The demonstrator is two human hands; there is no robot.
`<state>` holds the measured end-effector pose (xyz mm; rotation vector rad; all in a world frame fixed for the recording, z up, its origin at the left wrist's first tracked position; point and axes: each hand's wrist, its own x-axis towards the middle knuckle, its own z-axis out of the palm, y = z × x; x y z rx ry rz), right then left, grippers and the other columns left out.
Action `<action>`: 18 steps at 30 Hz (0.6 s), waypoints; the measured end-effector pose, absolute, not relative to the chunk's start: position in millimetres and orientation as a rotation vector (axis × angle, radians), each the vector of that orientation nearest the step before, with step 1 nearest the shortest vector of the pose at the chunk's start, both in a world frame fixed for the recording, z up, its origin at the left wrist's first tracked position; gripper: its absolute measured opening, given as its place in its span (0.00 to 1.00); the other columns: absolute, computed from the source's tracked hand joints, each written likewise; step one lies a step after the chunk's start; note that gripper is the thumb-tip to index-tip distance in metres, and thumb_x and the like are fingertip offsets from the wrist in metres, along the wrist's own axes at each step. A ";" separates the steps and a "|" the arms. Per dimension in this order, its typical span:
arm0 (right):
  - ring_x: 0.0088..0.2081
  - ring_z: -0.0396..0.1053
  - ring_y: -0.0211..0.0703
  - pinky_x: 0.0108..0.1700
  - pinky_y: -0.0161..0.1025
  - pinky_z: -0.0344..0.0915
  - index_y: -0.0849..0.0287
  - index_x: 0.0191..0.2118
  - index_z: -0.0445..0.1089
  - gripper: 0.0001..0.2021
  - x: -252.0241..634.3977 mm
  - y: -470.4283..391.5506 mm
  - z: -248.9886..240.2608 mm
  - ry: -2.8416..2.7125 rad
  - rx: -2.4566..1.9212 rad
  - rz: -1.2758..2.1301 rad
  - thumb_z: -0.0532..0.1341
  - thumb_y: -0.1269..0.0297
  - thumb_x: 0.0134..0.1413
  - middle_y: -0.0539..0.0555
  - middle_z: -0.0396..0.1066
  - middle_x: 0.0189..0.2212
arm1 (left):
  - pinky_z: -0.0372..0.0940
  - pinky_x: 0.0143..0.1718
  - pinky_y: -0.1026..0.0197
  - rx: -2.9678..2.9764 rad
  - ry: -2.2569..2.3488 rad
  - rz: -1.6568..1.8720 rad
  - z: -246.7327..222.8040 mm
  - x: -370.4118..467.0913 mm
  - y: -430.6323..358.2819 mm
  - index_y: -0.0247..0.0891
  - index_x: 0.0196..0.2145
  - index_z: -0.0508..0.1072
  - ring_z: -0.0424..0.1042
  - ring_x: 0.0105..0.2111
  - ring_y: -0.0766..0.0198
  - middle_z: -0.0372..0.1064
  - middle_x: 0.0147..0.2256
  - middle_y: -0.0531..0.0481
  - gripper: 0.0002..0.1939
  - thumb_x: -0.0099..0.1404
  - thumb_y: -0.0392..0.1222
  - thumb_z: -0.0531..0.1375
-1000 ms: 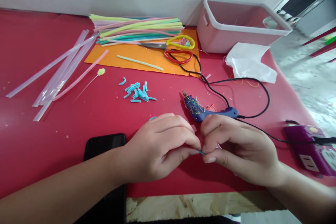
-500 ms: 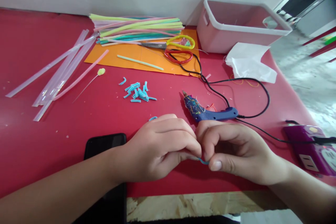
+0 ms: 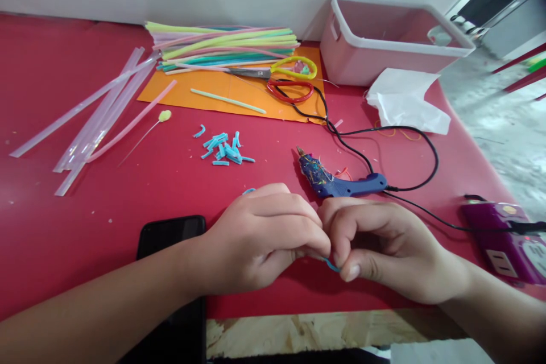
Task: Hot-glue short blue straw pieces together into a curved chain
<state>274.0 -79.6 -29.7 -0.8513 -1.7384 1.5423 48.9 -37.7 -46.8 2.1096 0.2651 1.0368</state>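
Note:
Close to the table's front edge, my left hand [image 3: 264, 239] and my right hand [image 3: 388, 247] meet, fingertips almost touching. Between them they pinch a short blue pipe cleaner piece [image 3: 332, 265], slightly curved; most of it is hidden by the fingers. Another blue bit [image 3: 248, 191] lies just behind my left hand. Farther back is a small pile of cut blue pipe cleaner pieces [image 3: 226, 148]. A blue hot glue gun [image 3: 341, 182], crusted with glue strands, rests just beyond my right hand.
A black phone [image 3: 170, 233] lies under my left forearm. Glue sticks [image 3: 102, 108] are at left. Behind are bundled pipe cleaners [image 3: 226, 48], scissors [image 3: 294, 71] and orange card [image 3: 170, 91]. A pink bin [image 3: 384, 57], cable [image 3: 435, 153] and purple power strip [image 3: 495, 239] stand right.
Both hands stay nearly in place. The left fingertips have shifted slightly to the right, toward the right hand, and the blue piece appears tilted a little more downward.

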 end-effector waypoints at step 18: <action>0.33 0.67 0.34 0.36 0.32 0.65 0.58 0.35 0.74 0.08 273.6 -80.4 -31.4 -1.634 -0.907 1.671 0.65 0.61 0.64 0.50 0.70 0.32 | 0.71 0.45 0.64 2.099 0.298 1.049 -49.8 48.4 -36.8 0.32 0.37 0.77 0.74 0.36 0.65 0.78 0.36 0.43 0.05 0.70 0.28 0.62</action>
